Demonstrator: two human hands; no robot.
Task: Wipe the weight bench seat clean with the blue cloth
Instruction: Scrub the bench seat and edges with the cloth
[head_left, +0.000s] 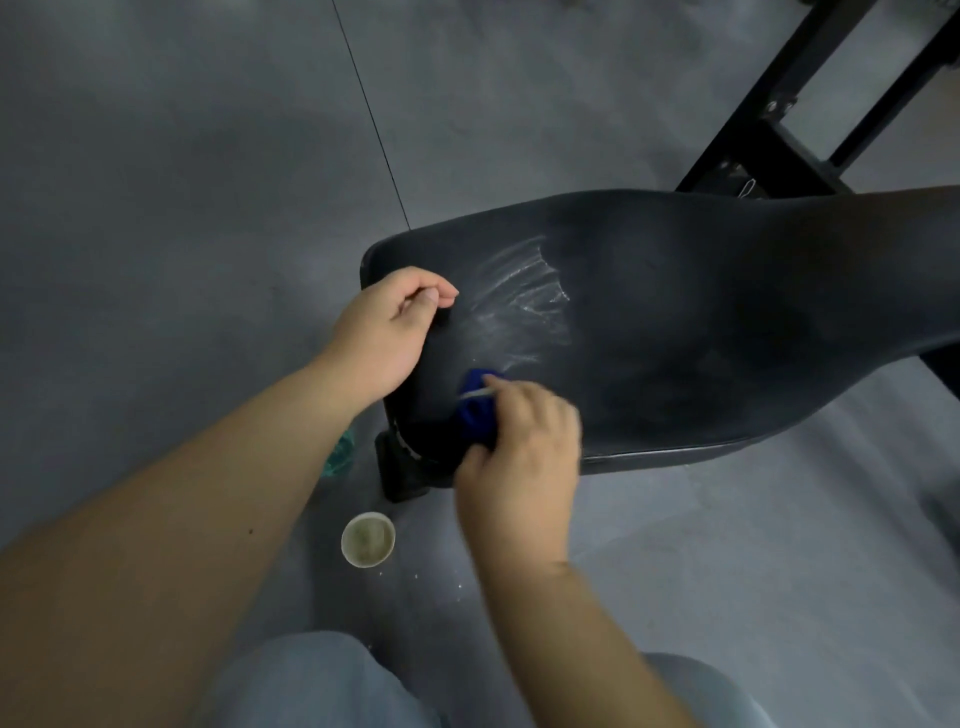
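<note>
Blue cloth (475, 410) is bunched in the curled fingers of your right hand (524, 457) at the near edge of the seat (675, 312), while your left hand (384, 332) rests curled and empty on its left end.

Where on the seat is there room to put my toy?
The seat right of the smear is bare. The floor left of the left hand is bare too. Crowded: the seat's end, where the right hand holds the cloth.
</note>
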